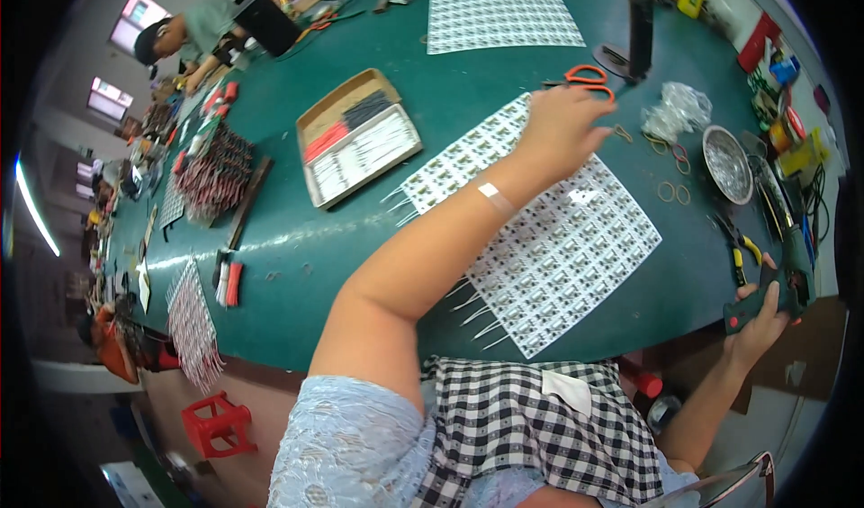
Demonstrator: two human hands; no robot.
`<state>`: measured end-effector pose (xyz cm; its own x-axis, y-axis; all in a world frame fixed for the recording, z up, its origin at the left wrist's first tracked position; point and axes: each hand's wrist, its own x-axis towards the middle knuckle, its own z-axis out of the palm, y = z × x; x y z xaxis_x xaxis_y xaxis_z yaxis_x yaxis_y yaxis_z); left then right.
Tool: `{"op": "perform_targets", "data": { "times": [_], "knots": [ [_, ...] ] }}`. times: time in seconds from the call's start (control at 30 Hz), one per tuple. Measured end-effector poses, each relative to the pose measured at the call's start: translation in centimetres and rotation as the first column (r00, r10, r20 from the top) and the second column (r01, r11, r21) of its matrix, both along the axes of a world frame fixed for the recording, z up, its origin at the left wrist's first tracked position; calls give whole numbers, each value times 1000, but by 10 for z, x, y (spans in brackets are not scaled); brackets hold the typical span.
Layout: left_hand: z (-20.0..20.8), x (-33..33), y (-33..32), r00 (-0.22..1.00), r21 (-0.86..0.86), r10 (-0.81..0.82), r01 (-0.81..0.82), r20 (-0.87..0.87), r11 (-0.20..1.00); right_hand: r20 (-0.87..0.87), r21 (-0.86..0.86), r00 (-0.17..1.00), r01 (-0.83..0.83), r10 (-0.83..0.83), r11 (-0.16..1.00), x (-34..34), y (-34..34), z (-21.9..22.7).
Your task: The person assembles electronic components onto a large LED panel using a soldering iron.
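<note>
My left hand is the nearer one to the white rectangular sheet of small printed circuit boards, which lies flat on the green tabletop in front of me; my left forearm passes over the sheet from lower left to upper right and hides a band across its middle. The sheet lies slantwise, its long axis running from upper left to lower right, so my forearm crosses that axis rather than following it; most of the visible boards spread below and to the right of my wrist, and one corner points down toward my black-and-white checked cloth apron. Thin white wires stick out along the edge on my left, the side away from my right hand.

My left fingers are loosely bent, with the thumb apart from them, above the sheet's far end and right beside the orange-handled scissors; I cannot tell whether they pinch anything, or whether they touch the sheet or the scissors. My right fingers are wrapped round the grip of a dark green handheld tool; that hand is well apart from the sheet, off to its right, just below the yellow-and-black pliers; the sheet therefore lies to the left of the tool.
</note>
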<state>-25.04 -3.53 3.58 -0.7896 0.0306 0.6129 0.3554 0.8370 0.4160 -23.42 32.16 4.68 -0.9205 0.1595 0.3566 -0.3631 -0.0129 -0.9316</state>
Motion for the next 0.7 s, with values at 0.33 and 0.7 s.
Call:
{"op": "perform_targets", "data": {
  "times": [0.33, 0.7],
  "knots": [
    [1, 208, -225, 519, -307, 783, -726, 343, 616, 22, 37, 978, -207, 206, 978, 25, -53, 24],
    [-15, 211, -234, 503, -408, 789, -676, 353, 614, 71, 121, 961, -273, 266, 954, 32, -93, 38]
  ]
}}
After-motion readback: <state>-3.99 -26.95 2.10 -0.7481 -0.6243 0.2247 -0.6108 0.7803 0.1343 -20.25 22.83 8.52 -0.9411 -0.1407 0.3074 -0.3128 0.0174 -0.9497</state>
